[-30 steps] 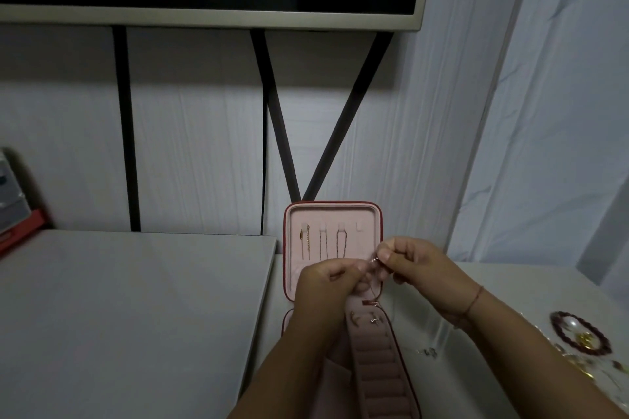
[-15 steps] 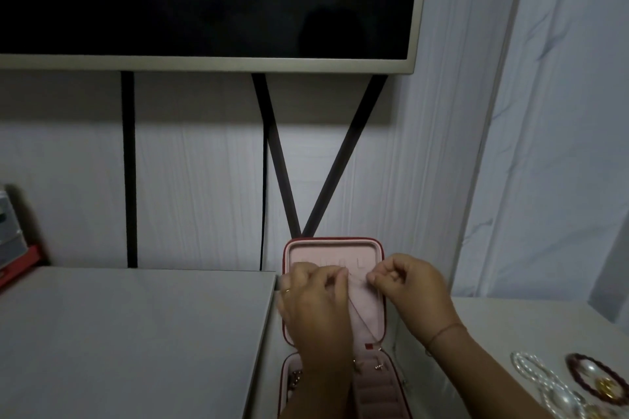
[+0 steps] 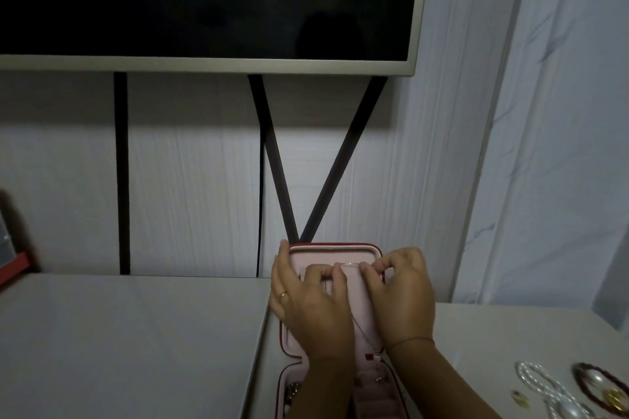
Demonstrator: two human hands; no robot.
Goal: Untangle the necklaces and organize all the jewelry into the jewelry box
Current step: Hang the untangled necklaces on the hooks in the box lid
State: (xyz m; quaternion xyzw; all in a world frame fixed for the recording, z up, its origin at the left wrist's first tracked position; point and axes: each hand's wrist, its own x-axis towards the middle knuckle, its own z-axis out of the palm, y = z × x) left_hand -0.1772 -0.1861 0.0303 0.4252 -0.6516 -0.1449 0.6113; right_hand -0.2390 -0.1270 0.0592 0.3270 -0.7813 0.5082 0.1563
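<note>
A thin chain necklace point(image 3: 351, 263) is held stretched across the upper part of the upright lid point(image 3: 335, 248) of the jewelry box point(image 3: 279, 388). Its loose length trails down the pink lining toward the hinge. One end is pinched by the curled fingertips of the left hand point(image 3: 306, 299) and the other by those of the right hand point(image 3: 401, 296). The hands are set side by side against the lid, just apart. Whatever hook or slot the lid carries is hidden behind the fingers, so it cannot be told whether the chain is caught yet.

The step is judged to be hanging this chain in the lid. The span between the two pinches should be kept lightly taut, so that it can be laid over its holder without sagging into a loop. One pinch should be let go only once the chain is felt to be seated. The trailing length should be guided straight down, clear of the other pieces in the lid, so that no new tangle is made. The lid is best braced at its left edge, where one finger of the left hand already lies.

A pearl necklace point(image 3: 541, 384) and a dark beaded bracelet point(image 3: 590, 381) lie on the desk point(image 3: 493, 333), well apart to the right, not yet stowed.
</note>
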